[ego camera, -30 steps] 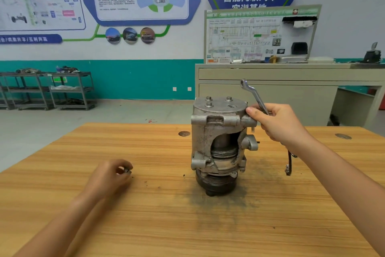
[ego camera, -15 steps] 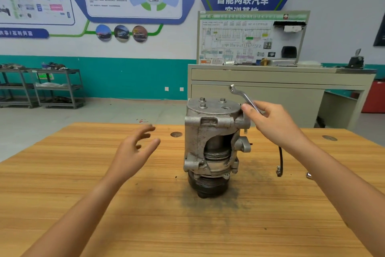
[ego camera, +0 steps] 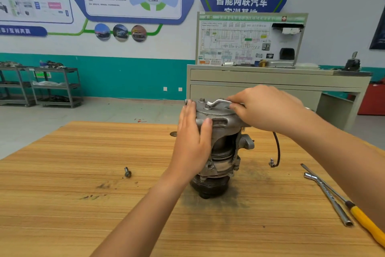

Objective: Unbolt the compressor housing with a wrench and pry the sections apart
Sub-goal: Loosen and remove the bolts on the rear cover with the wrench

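**Trainee:** Where does the compressor (ego camera: 225, 142) stand?

**Instructor:** Upright near the middle of the wooden table (ego camera: 83, 184), dark pulley end down and flat top cover (ego camera: 216, 111) up. Both hands are at its upper part.

**Trainee:** State of the left hand?

**Instructor:** The left hand (ego camera: 193, 144) lies flat against the left side of the housing. Its fingers are straight and point up to the rim of the cover, and the thumb is laid across the front lug. It is an open hand that presses on the housing.

**Trainee:** And the right?

**Instructor:** The right hand (ego camera: 264, 109) reaches in from the right, just above the cover. Thumb and fingers pinch the shank of the wrench (ego camera: 218, 102). The wrench lies nearly level across the cover, with its offset end at the nearer of two bolt heads (ego camera: 207, 107) on the cover's left part. Whether the end is fully seated on that head cannot be told.

**Trainee:** What else is on the table?

**Instructor:** A loose bolt (ego camera: 127, 172) lies to the left, well apart from the compressor. A black cable (ego camera: 278, 148) loops down from the housing's right side to the tabletop. At the far right, near the right forearm, a yellow-handled screwdriver (ego camera: 362, 219) and a bent tube spanner (ego camera: 329, 198) lie side by side — their far ends cross.
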The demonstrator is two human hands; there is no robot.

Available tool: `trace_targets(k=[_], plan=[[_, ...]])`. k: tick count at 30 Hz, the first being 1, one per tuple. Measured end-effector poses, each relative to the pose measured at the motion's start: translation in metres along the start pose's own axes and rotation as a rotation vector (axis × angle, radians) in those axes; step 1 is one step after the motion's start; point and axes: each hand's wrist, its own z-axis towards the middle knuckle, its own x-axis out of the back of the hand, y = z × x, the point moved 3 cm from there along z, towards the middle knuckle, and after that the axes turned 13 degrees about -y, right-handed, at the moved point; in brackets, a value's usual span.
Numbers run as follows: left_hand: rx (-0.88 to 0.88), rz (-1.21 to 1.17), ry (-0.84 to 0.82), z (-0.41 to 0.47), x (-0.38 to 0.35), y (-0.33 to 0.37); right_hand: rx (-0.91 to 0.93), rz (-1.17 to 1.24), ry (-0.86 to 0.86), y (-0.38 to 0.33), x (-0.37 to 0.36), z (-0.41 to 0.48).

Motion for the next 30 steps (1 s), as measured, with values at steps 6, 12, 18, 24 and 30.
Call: trace_targets(k=[6, 12, 18, 24, 30], plan=[[-0.090, 0.146, -0.086, -0.002, -0.006, 0.004, 0.036, -0.341, 0.039, -0.011, 0.012, -0.008], [0.086, -0.114, -0.117, 0.012, 0.012, -0.016, 0.059, -0.497, 0.005, -0.015, 0.015, -0.009], [0.136, -0.241, -0.140, 0.014, -0.003, -0.008, 0.039, -0.521, -0.058, -0.025, 0.014, -0.016], [0.151, -0.316, -0.066, 0.013, -0.008, -0.002, 0.003, -0.505, -0.103, -0.040, 0.027, -0.015], [0.139, -0.442, -0.066, 0.012, -0.003, -0.005, 0.004, -0.488, -0.134, -0.026, 0.018, -0.012]])
